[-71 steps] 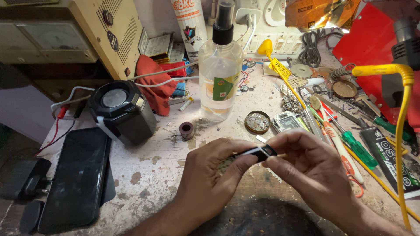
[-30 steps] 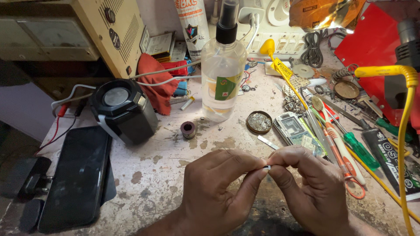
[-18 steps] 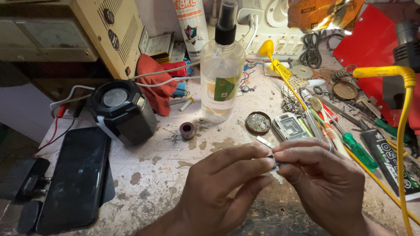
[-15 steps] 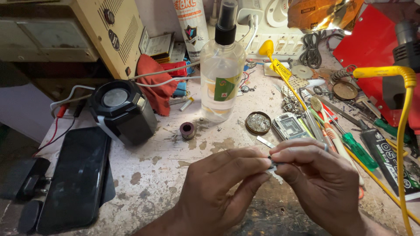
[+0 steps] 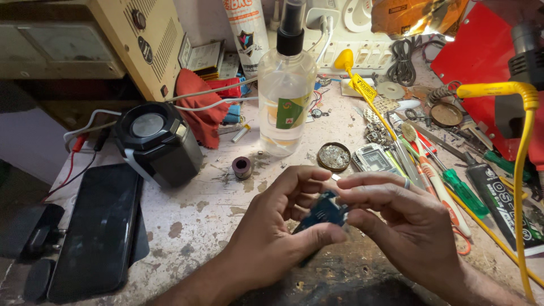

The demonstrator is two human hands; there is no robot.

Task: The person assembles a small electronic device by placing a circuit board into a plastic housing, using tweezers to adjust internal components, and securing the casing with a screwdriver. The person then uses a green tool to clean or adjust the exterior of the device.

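2 hands, left hand point(image 5: 272, 238) and right hand point(image 5: 408, 226), both pinching 1 small blue circuit board point(image 5: 324, 211), 1 spray bottle point(image 5: 286, 96) behind.

A small electronics repair workshop is being shown, its worn, paint-chipped workbench point(image 5: 192, 221) being crowded with tools and parts. Screwdrivers point(image 5: 462, 190) and tweezers are being kept beside an opened phone chassis point(image 5: 374, 158) and a tin of tiny components point(image 5: 334, 156), while a clear spray bottle point(image 5: 286, 90) of liquid, a black smartphone point(image 5: 93, 229) and a beige bench meter point(image 5: 90, 39) with dials are being kept within reach. A wall switchboard point(image 5: 362, 34) with plugged-in leads and a yellow cable point(image 5: 524, 170) is being seen at the back.
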